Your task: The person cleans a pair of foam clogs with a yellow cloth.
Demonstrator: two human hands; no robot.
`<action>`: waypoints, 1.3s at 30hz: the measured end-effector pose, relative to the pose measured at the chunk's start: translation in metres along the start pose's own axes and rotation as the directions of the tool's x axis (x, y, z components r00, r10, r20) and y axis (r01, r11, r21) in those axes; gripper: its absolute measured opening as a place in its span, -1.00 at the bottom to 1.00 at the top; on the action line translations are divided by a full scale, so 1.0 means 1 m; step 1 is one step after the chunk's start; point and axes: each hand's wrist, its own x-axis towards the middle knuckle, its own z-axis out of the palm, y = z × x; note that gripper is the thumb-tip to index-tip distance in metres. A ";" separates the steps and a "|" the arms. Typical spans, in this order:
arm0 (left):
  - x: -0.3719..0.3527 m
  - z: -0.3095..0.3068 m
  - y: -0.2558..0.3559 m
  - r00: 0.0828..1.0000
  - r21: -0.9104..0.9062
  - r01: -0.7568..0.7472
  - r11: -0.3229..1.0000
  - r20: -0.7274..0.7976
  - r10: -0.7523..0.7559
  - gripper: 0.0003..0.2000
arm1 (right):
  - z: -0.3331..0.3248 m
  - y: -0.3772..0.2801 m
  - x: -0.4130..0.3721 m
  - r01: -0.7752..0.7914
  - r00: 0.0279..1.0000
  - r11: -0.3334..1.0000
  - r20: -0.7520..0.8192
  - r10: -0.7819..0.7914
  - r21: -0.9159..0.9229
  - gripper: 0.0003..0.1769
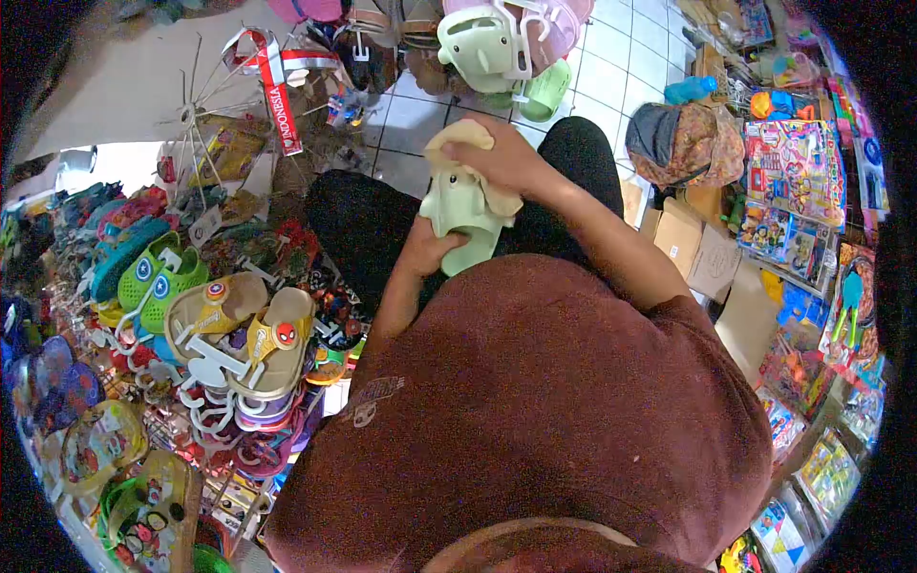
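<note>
A pale green slide sandal (470,215) with a dark eye-like dot on its strap is in front of my chest. My left hand (430,248) is closed around its lower end, with the thumb pressed on the footbed. My right hand (501,158) is closed on a pale yellow cloth (460,137), which rests against the sandal's upper end and right side. Folds of the cloth and my fingers hide part of the sandal. Just beyond, another pale green slide sandal (478,48) hangs on a white plastic hanger (525,43), beside a brighter green one (546,91).
Sandals on hangers crowd the left, including beige ones (277,334) and green clogs (158,277). A bare umbrella frame (188,115) and a red-and-white strap (277,95) are at upper left. On the right are a patterned backpack (688,143), cardboard (712,258) and packaged toys (793,162).
</note>
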 end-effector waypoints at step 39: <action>-0.002 -0.022 0.012 0.929 0.528 -0.276 0.803 -0.069 0.364 -0.52 | 0.047 0.005 -0.005 0.306 0.942 0.922 -0.067 -0.330 -0.239 -0.41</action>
